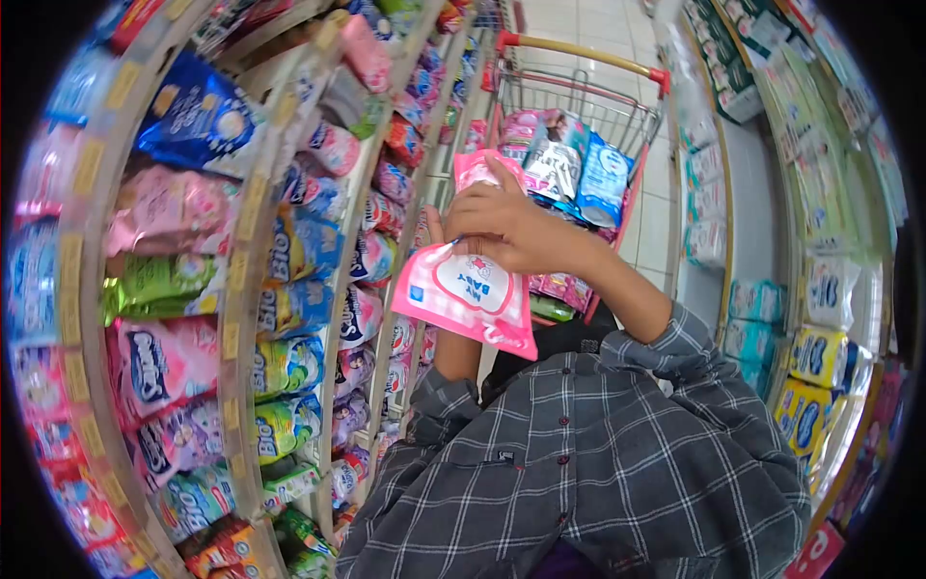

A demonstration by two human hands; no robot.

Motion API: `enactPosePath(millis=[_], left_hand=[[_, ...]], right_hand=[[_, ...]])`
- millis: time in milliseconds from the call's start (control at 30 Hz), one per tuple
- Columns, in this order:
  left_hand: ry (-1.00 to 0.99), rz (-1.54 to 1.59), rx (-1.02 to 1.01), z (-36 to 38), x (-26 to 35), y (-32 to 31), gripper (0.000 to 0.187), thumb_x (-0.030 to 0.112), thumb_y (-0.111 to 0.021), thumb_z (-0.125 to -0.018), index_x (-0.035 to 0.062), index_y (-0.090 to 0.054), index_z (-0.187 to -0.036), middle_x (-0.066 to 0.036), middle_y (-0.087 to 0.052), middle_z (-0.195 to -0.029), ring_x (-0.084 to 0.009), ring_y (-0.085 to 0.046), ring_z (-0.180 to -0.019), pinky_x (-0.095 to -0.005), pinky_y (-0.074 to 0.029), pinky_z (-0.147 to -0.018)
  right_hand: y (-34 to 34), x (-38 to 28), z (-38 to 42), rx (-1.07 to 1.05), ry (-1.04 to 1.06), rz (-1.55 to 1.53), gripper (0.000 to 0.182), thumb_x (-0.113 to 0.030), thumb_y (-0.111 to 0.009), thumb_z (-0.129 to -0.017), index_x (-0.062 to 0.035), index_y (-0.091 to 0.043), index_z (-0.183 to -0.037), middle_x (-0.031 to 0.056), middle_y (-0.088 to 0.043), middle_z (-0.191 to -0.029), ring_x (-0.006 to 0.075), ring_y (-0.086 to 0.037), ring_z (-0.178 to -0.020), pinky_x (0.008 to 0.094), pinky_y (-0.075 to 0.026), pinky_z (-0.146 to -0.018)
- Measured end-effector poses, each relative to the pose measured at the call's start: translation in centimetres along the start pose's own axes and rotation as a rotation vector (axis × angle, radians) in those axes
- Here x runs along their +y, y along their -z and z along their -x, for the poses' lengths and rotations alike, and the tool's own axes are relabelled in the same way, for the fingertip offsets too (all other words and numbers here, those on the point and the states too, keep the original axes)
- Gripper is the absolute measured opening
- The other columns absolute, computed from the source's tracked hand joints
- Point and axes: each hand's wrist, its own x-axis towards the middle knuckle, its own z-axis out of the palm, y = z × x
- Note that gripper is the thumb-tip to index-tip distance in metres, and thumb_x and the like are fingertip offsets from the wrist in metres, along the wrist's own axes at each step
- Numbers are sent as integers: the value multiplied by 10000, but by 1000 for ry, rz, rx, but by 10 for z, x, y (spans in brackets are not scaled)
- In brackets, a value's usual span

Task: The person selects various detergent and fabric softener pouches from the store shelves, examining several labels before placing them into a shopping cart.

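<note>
A pink and white My Baby pouch (468, 289) is held up in front of my chest, tilted, its printed face towards me. My right hand (506, 222) reaches across its top with bent fingers, pinching the upper edge. Behind the pouch my left hand (434, 226) is mostly hidden; only some fingers show beside the upper left corner, and its forearm comes up from below. Beyond my right hand, more pink packaging (489, 166) with a white pattern sticks out, partly covered by the fingers.
A shopping cart (584, 60) stands just ahead, holding a blue pouch (606, 179), a white and black pouch (553, 172) and pink packs. Shelves of colourful pouches (289, 367) line the left. On the right, a shelf carries teal packs (755, 301) and yellow packs (816, 357).
</note>
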Motion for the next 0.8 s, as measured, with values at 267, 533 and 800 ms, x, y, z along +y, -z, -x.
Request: enactPosePath(millis=[267,533,800], left_hand=[[73,-17,-23,-26,-31,15,774,629,-329,-917,71,-269,-1450,-146,-400,-1422,-264,-421,-1291,-469,-348,-1053],[86,-31,-34,-21,-36,20,757,610,-348,-923,70,-275,-1448,-140,-409,-1415,-253,-428,-1283,-452,-353,-1051],[102,-34,-48,-17,-42,27,741,590,-367,-928,68,-281,-1447,-134,-419,-1408,-242,-435,-1275,-435,-358,-1048]], right_hand=[[-58,30,20,472,-510,337,1008,-725,-408,-815,20,-183,-1454,269,-193,-1491,392,-118,-1414,570,-40,-1111],[-81,16,8,312,-416,486,986,-720,-349,-836,96,-293,-1386,260,-263,-1466,353,-177,-1406,574,-29,-1118],[-84,26,12,284,-183,65,806,-540,-542,-865,29,-333,-1396,240,-273,-1470,350,-187,-1404,502,-70,-1140]])
